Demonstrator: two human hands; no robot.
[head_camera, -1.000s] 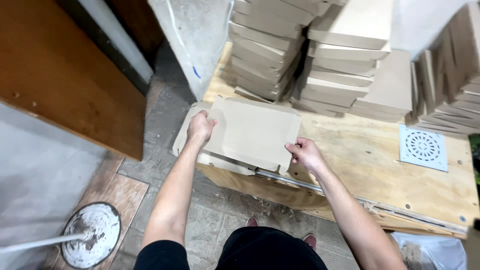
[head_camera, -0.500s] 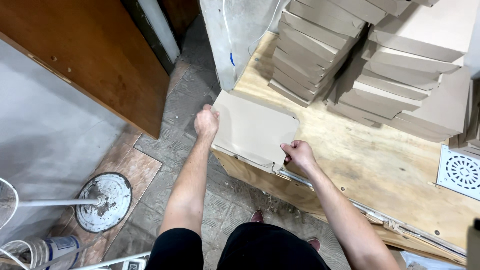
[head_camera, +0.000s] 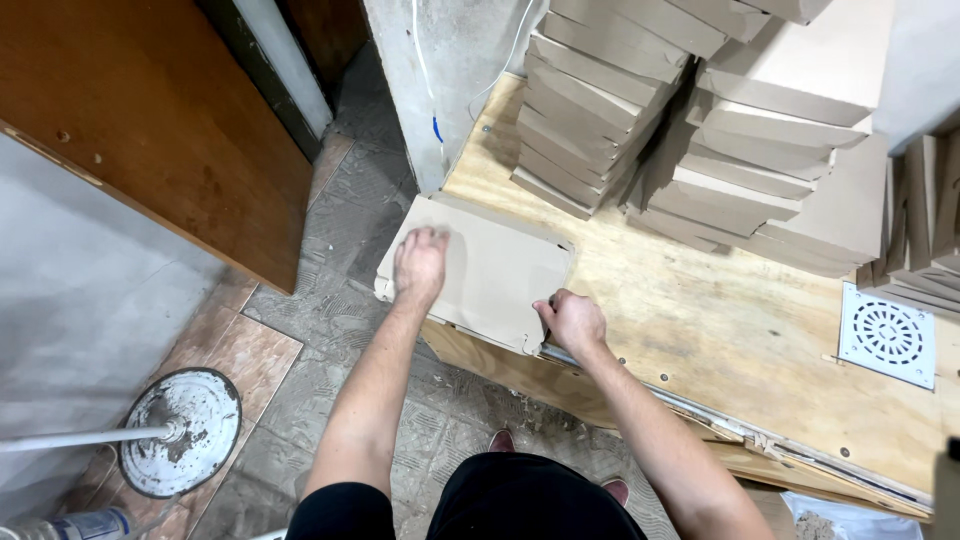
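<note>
A flat tan cardboard blank (head_camera: 500, 265) lies on the near left corner of a plywood worktop (head_camera: 680, 330), its left part overhanging the edge. My left hand (head_camera: 420, 262) presses flat on the blank's left side, fingers spread. My right hand (head_camera: 570, 320) is curled at the blank's near right corner, pinching its edge beside the cut notch.
Tall stacks of folded tan boxes (head_camera: 700, 110) fill the back of the worktop. A white square drain grate (head_camera: 887, 335) lies at the right. A concrete pillar (head_camera: 440, 70) stands at the table's left corner, a brown wooden door (head_camera: 140, 130) further left, a round metal stand base (head_camera: 182, 430) on the tiled floor.
My left hand has moved from the blank's far left edge onto its surface. My right hand stays at the near right corner. The camera view has shifted slightly left.
</note>
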